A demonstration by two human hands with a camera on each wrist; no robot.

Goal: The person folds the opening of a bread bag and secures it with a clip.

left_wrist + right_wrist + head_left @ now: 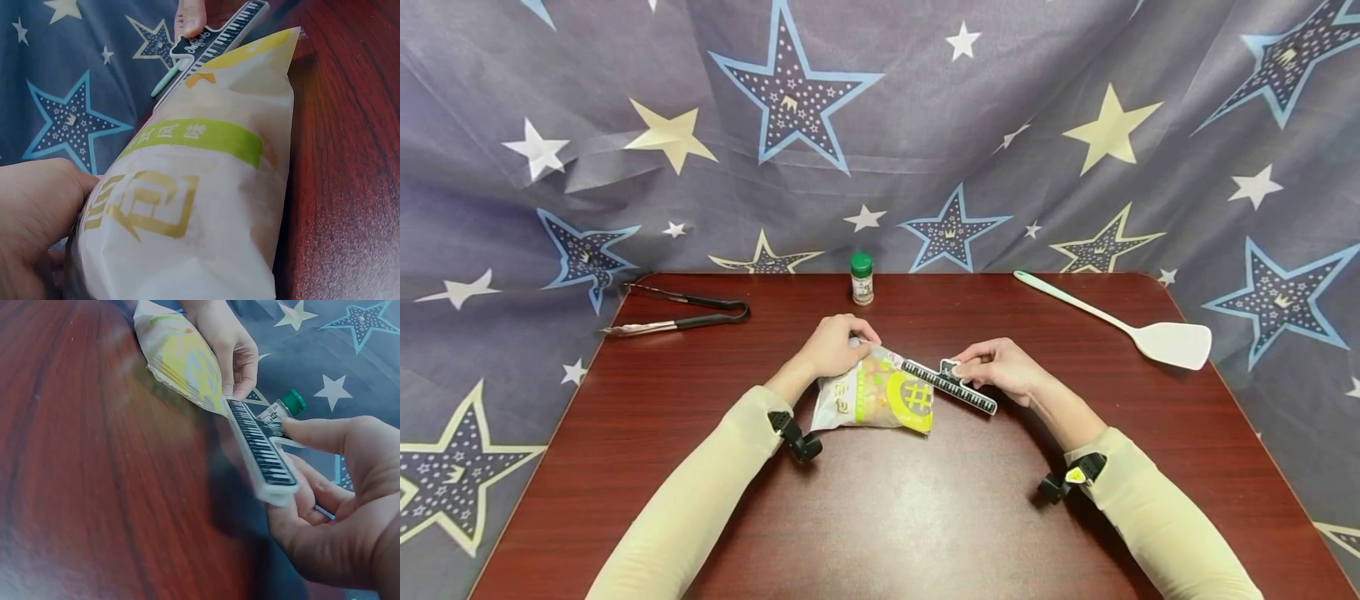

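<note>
A white and yellow snack bag (874, 397) (200, 187) (181, 359) lies on the dark red table (880, 500). My left hand (833, 346) (34, 219) (228, 344) grips the bag's far left edge. A black clip printed with piano keys (951, 386) (215, 37) (259, 447) sits along the bag's right end. My right hand (1000, 368) (331, 506) pinches that clip at its outer end, thumb on top.
A small jar with a green lid (862, 278) (284, 407) stands at the table's back. Black tongs (681, 315) lie at the back left. A white spatula (1138, 327) lies at the back right. Star-patterned cloth (880, 125) hangs behind.
</note>
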